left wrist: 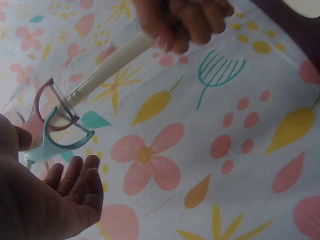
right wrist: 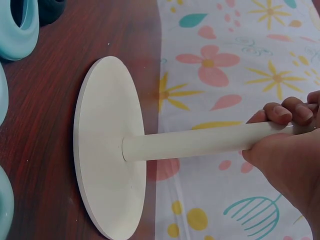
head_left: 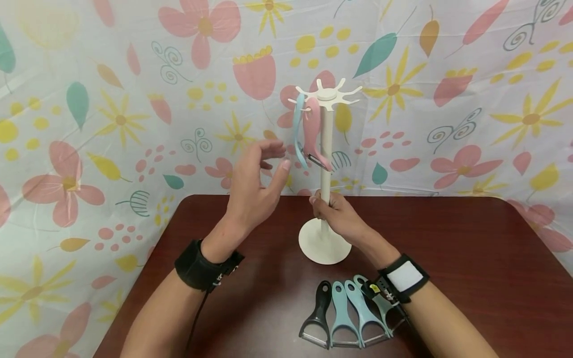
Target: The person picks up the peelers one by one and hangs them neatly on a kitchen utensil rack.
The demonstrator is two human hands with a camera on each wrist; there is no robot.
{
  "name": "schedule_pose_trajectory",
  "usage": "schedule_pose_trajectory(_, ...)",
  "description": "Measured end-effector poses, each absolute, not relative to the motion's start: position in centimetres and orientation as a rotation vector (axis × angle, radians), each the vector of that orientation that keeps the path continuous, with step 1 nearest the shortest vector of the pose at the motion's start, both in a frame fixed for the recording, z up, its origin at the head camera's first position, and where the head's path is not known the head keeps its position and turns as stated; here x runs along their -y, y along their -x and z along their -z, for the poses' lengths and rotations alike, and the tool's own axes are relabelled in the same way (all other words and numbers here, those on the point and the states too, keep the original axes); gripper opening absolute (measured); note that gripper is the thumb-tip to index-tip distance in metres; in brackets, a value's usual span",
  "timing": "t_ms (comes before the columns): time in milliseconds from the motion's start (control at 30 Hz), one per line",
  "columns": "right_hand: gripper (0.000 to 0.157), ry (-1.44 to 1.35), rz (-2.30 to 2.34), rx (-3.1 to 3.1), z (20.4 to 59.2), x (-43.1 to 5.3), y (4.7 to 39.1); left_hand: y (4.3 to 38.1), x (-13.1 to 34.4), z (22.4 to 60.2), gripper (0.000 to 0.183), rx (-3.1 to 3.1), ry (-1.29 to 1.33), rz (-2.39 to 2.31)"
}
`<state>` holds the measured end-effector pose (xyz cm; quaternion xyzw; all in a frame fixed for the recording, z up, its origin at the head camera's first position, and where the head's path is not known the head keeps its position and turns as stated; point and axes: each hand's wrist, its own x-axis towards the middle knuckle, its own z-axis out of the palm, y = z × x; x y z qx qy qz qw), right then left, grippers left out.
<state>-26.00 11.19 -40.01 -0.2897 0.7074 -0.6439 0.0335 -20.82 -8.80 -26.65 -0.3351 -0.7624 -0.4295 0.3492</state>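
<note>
A white stand (head_left: 326, 149) with a round base and a ring of hooks on top is gripped round its pole by my right hand (head_left: 337, 215). Two Y-shaped peelers hang from hooks on its left side: a pink peeler (head_left: 312, 124) and a light blue peeler (head_left: 297, 129). Just left of them is my left hand (head_left: 257, 181), raised, fingers loosely bent and holding nothing. In the left wrist view, that hand (left wrist: 60, 200) lies close by the hanging blue peeler (left wrist: 55, 142). The right wrist view shows my right hand's fingers curled about the pole (right wrist: 200, 142).
On the dark wooden table (head_left: 259, 298) in front of the stand lie a black peeler (head_left: 323, 298) and several light blue peelers (head_left: 341, 308) side by side, partly under my right forearm. A flower-patterned cloth (head_left: 134, 99) hangs behind the table.
</note>
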Motion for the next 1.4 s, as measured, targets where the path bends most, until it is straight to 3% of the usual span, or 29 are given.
schedule_pose_trajectory(500, 0.043, 0.869, 1.989, -2.181, 41.5, -11.4, 26.8, 19.4, 10.5, 33.8, 0.04, 2.242, 0.839, 0.882)
schedule_pose_trajectory(1000, 0.04, 0.866, 1.987, -2.196, 41.4, -11.4, 26.7, 16.2, 9.4, 38.5, 0.045, 2.497, 0.837, 0.704)
schedule_pose_trajectory(1400, 0.043, 0.911, 1.99, -2.186, 41.1, -11.5, 26.7, 13.4, 7.1, 43.0, 0.062, 2.784, 0.913, 0.525)
